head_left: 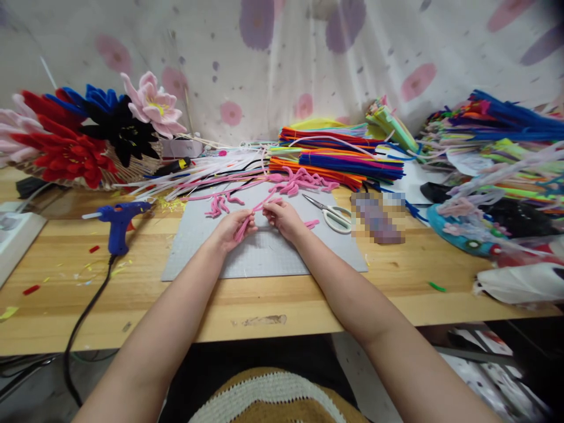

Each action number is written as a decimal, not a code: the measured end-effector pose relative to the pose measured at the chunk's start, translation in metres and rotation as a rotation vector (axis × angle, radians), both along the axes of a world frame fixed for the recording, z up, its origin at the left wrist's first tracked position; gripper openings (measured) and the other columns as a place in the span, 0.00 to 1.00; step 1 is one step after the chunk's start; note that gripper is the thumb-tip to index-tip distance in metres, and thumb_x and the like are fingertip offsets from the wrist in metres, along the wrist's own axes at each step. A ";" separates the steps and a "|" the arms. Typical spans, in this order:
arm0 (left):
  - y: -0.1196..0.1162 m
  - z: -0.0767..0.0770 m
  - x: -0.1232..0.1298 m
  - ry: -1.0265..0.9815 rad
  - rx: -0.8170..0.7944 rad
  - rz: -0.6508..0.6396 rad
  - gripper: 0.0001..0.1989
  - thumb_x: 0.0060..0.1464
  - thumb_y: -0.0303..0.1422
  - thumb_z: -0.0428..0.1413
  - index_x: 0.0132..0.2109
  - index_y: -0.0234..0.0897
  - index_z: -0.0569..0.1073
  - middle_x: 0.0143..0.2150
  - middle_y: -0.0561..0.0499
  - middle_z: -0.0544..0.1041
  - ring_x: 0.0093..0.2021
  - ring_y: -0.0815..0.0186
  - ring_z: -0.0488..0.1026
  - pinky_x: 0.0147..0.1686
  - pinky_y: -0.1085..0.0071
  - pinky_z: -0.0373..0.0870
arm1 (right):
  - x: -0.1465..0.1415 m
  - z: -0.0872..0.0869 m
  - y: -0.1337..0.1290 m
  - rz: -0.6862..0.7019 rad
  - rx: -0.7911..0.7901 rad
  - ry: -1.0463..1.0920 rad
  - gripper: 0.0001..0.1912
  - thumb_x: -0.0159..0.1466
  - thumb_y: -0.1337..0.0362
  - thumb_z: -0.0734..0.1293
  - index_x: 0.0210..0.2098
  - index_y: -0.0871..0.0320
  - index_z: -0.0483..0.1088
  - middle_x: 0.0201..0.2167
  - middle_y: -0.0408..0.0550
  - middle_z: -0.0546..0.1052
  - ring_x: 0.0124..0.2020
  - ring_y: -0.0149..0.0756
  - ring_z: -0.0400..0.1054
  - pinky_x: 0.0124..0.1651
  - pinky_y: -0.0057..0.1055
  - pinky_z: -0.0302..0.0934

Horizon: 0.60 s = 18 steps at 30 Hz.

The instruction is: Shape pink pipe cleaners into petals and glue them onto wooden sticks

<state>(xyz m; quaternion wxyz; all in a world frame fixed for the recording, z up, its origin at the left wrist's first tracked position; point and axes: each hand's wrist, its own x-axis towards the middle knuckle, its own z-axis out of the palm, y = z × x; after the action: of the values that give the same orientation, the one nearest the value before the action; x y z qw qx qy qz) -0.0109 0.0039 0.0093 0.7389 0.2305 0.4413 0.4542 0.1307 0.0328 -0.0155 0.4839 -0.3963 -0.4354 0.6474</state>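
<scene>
My left hand (pixel 238 228) is closed around pink pipe cleaners (pixel 241 233), whose ends stick out below the fingers. Close beside it, my right hand (pixel 281 218) pinches a pink strand that runs between the two hands; exactly how it grips is too small to make out. Both hands are above a grey cutting mat (pixel 264 261). Bent pink pipe cleaner pieces (pixel 217 205) lie left of the hands, and a larger pink heap (pixel 299 181) lies behind them. Scissors (pixel 331 215) with pale handles rest on the mat to the right, near a short pink piece (pixel 312 224).
A blue glue gun (pixel 118 223) stands at left, its cord hanging over the table edge. Behind it are fuzzy flowers (pixel 73 153). Bundles of coloured pipe cleaners (pixel 348 167) lie at the back. A blurred-out item (pixel 378 217) and a cluttered pile (pixel 506 176) are at right.
</scene>
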 end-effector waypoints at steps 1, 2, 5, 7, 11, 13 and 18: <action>0.001 0.001 0.000 -0.010 -0.025 0.010 0.08 0.54 0.23 0.48 0.28 0.28 0.68 0.18 0.55 0.68 0.17 0.77 0.67 0.20 0.80 0.70 | 0.000 0.001 -0.001 0.014 0.023 0.009 0.13 0.47 0.57 0.68 0.23 0.60 0.64 0.21 0.40 0.67 0.19 0.22 0.55 0.18 0.20 0.46; 0.001 0.001 -0.001 -0.021 -0.047 0.013 0.08 0.54 0.23 0.48 0.28 0.28 0.68 0.18 0.55 0.68 0.17 0.77 0.67 0.19 0.81 0.70 | 0.000 0.002 -0.002 0.037 0.057 0.007 0.12 0.48 0.57 0.68 0.24 0.60 0.66 0.22 0.40 0.68 0.20 0.22 0.55 0.19 0.21 0.47; 0.002 0.003 -0.004 -0.070 -0.112 -0.040 0.08 0.55 0.23 0.47 0.30 0.28 0.68 0.18 0.55 0.68 0.16 0.77 0.66 0.19 0.81 0.70 | 0.002 0.005 -0.003 0.135 0.224 -0.104 0.13 0.49 0.57 0.68 0.31 0.58 0.69 0.27 0.41 0.70 0.23 0.23 0.56 0.22 0.22 0.50; 0.001 0.004 -0.007 -0.132 -0.154 -0.110 0.08 0.55 0.23 0.47 0.30 0.28 0.68 0.18 0.54 0.68 0.17 0.76 0.67 0.18 0.81 0.70 | 0.005 0.007 -0.003 0.173 0.346 -0.226 0.13 0.49 0.58 0.69 0.32 0.58 0.69 0.27 0.41 0.70 0.25 0.25 0.58 0.25 0.23 0.52; -0.002 0.006 -0.011 -0.307 -0.236 -0.223 0.08 0.57 0.25 0.45 0.33 0.30 0.68 0.19 0.54 0.67 0.18 0.76 0.67 0.19 0.80 0.70 | 0.008 0.007 -0.001 0.204 0.430 -0.318 0.11 0.52 0.58 0.67 0.29 0.59 0.67 0.23 0.40 0.67 0.23 0.24 0.57 0.25 0.24 0.52; -0.003 0.006 -0.011 -0.416 -0.259 -0.272 0.09 0.58 0.26 0.44 0.34 0.31 0.68 0.21 0.54 0.67 0.19 0.76 0.68 0.19 0.80 0.70 | 0.009 0.008 -0.001 0.226 0.422 -0.280 0.11 0.54 0.57 0.66 0.29 0.59 0.65 0.23 0.39 0.67 0.21 0.23 0.56 0.24 0.24 0.51; -0.004 0.002 -0.010 -0.562 -0.260 -0.316 0.09 0.58 0.27 0.43 0.35 0.32 0.67 0.22 0.54 0.67 0.21 0.75 0.69 0.21 0.79 0.72 | 0.006 0.009 -0.003 0.251 0.402 -0.170 0.14 0.54 0.55 0.66 0.28 0.59 0.62 0.24 0.39 0.66 0.20 0.22 0.56 0.23 0.24 0.51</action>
<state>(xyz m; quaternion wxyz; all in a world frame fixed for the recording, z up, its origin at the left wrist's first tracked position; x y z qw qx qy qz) -0.0212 -0.0001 0.0115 0.9158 0.0659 0.2338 0.3200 0.1364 0.0295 -0.0061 0.4305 -0.2880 -0.6402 0.5673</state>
